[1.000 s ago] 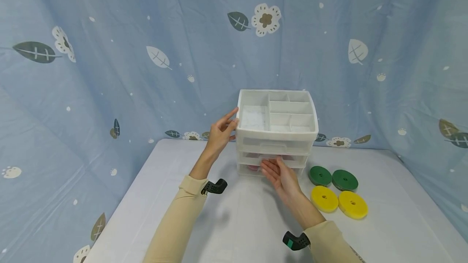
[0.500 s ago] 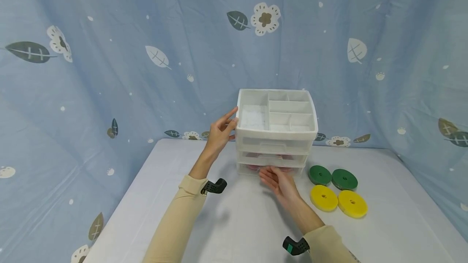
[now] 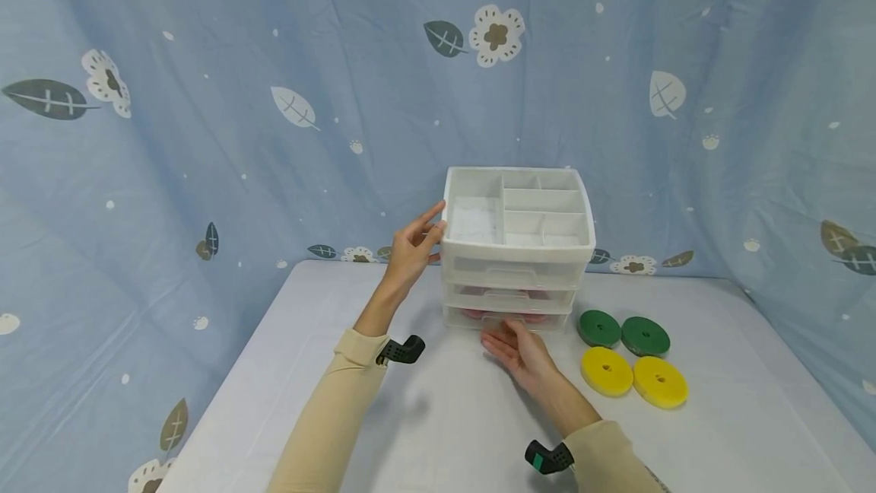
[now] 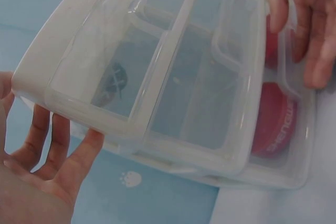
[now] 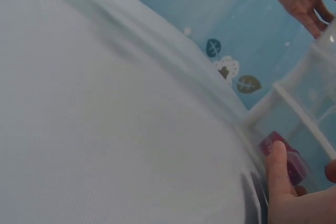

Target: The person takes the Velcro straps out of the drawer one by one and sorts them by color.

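Note:
A white drawer unit point(image 3: 518, 249) with three translucent drawers and a divided top tray stands against the curtain. My left hand point(image 3: 412, 251) rests against its upper left side, fingers spread. In the head view my right hand point(image 3: 522, 352) is at the handle of the bottom drawer point(image 3: 460, 317), fingertips close to its front. The left wrist view shows the right hand's fingers extended beside that drawer. Through the clear plastic of the bottom drawer shows a red round object point(image 4: 275, 121) with white lettering. In the right wrist view the right thumb point(image 5: 279, 163) overlaps the drawer front.
To the right of the unit lie two green discs point(image 3: 598, 329) and two yellow discs point(image 3: 606, 371), each with a small central hole. A white cloth point(image 3: 438, 432) covers the table. Behind it hangs a blue patterned curtain point(image 3: 383, 97).
My right hand has moved down from the middle drawer's handle to the bottom drawer's handle. The left hand stays against the unit's side.

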